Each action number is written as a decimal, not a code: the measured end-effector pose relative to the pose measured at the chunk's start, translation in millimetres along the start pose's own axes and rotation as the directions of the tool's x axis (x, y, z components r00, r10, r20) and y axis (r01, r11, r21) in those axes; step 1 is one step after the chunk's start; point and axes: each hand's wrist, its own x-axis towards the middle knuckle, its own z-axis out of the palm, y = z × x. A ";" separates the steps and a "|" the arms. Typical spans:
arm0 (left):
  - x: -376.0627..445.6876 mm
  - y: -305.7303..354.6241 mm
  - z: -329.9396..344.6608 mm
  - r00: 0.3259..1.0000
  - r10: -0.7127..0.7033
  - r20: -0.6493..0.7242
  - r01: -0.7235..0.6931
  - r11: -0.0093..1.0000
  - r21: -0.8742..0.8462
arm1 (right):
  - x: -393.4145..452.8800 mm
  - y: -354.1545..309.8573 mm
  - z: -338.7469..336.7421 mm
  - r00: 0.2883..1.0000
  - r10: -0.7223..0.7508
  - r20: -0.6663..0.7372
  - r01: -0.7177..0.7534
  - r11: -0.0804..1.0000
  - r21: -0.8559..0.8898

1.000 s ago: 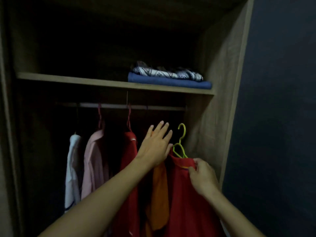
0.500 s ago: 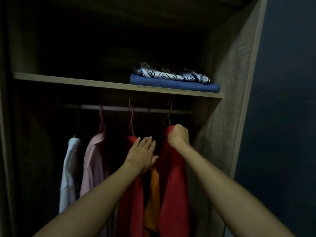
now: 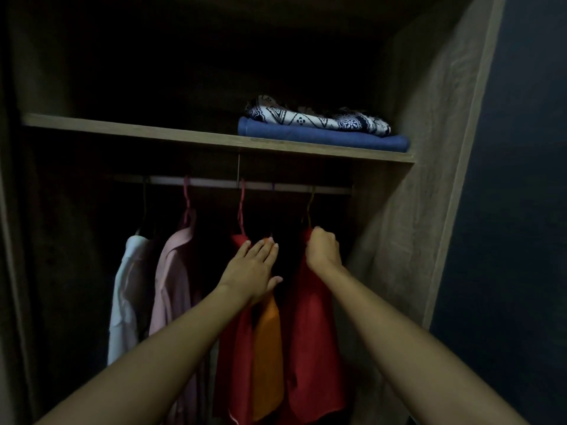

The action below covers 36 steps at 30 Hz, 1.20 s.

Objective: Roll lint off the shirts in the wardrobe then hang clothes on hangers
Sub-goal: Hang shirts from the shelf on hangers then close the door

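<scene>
A red garment [image 3: 313, 332] hangs at the right end of the wardrobe rail [image 3: 214, 183] on a yellow hanger [image 3: 309, 210]. My right hand [image 3: 322, 250] grips its top by the hanger neck. My left hand [image 3: 253, 271] lies flat with straight fingers against the orange garment [image 3: 268, 342] and the other red garment [image 3: 233, 348] beside it. Further left hang a pink shirt [image 3: 171, 286] and a white shirt [image 3: 125, 289].
A wooden shelf [image 3: 153, 134] above the rail carries a folded blue cloth [image 3: 322, 139] with a patterned black-and-white cloth [image 3: 313, 119] on top. The wardrobe's right side wall [image 3: 423, 210] stands close to the red garment. A dark blue wall [image 3: 521, 210] is on the right.
My right hand lifted the red garment on its yellow hanger up and hooked it on the rail. My left hand dropped from the hanger to the orange and red garments.
</scene>
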 end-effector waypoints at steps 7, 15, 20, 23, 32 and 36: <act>-1.2 5.9 4.3 0.999 0.001 -0.049 -0.001 1.000 0.003 | -69.0 38.7 33.7 0.968 -0.250 0.017 0.250 0.968 -0.022; 0.8 15.8 8.6 0.996 -0.001 -0.093 -0.002 0.999 -0.035 | -74.3 61.4 47.9 0.965 -0.250 -0.084 0.262 0.946 0.190; 2.2 21.1 8.8 0.995 -0.015 -0.095 0.013 0.999 -0.029 | -53.4 66.0 31.7 0.961 -0.270 -0.059 0.275 0.956 0.101; 1.5 25.0 7.7 0.995 -0.030 -0.090 0.029 1.000 -0.012 | -59.0 70.6 30.9 0.957 -0.290 -0.012 0.290 0.957 -0.020; -14.5 33.8 8.9 0.996 -0.066 -0.057 0.067 0.998 0.019 | -83.2 77.3 38.2 0.947 -0.322 -0.002 0.310 0.915 -0.257; -31.7 38.1 5.7 0.997 -0.063 -0.050 0.064 0.997 0.031 | -94.8 78.3 42.7 0.938 -0.345 -0.024 0.329 0.911 -0.249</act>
